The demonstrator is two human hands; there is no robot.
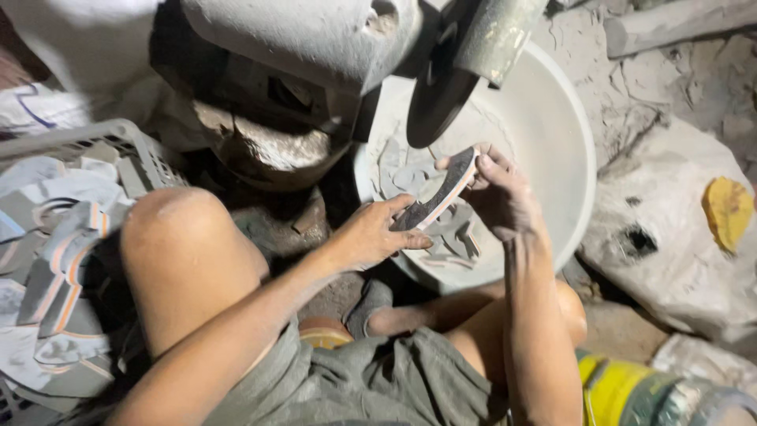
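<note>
At the far left, a grey plastic crate (118, 138) holds stacked cut sole pieces (59, 260) with orange edging. Towards the middle, the left hand (371, 233) pinches the near end of a curved sole blank (441, 193), thumb on top. The right hand (501, 193) grips its far end, fingers curled, just below the dark grinding wheel (438, 91) and above the white basin (552, 134) of offcuts. Doing this well probably means steadying both ends and keeping fingertips off the wheel.

We saw a grey sole (443, 194) with an orange-and-white edge stripe — a black disc (438, 95), white basin (561, 150), yellow scrap (727, 210), grey-green shorts (371, 383).
</note>
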